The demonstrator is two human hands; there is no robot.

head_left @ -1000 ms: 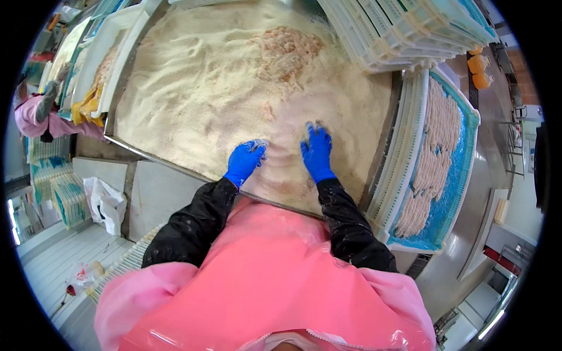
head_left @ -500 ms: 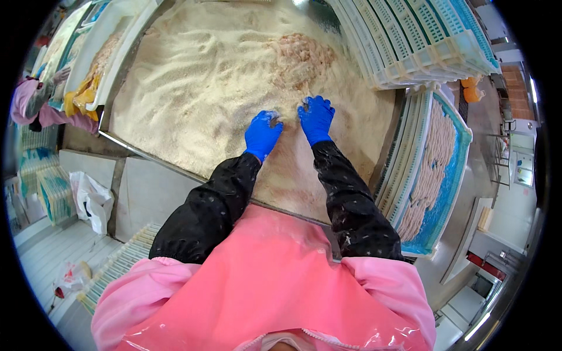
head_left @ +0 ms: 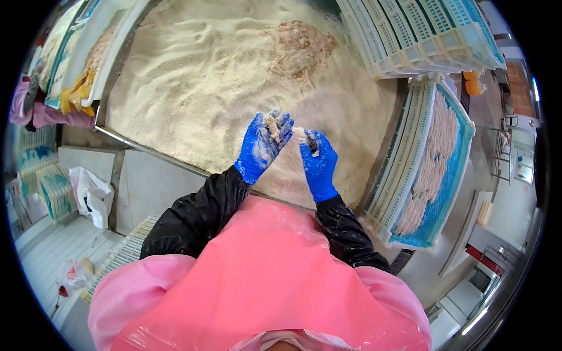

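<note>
My left hand [head_left: 256, 153], in a blue glove dusted with white, is turned palm up with its fingers partly curled. Crumb-coated strips of raw meat [head_left: 273, 128] lie across those fingers. To its right, my blue-gloved right hand [head_left: 320, 171] pinches a pale coated strip [head_left: 299, 134] between thumb and fingertips. Both hands are above a wide metal-edged tray of pale crumbs [head_left: 175, 82]. Farther back, a heap of pinkish raw meat strips [head_left: 301, 50] rests on the crumbs. How many strips the left hand holds I cannot tell.
At the right, a stack of plastic trays [head_left: 404, 152] carries rows of coated strips [head_left: 436, 158] on a blue liner. More slatted trays [head_left: 421, 41] stand behind it. At the far left is a white tub [head_left: 120, 52], near a co-worker's pink sleeve [head_left: 61, 115].
Both hands have lifted from the crumbs and come nearer to me. My left hand has turned palm up with strips in it, and my right hand now pinches a strip.
</note>
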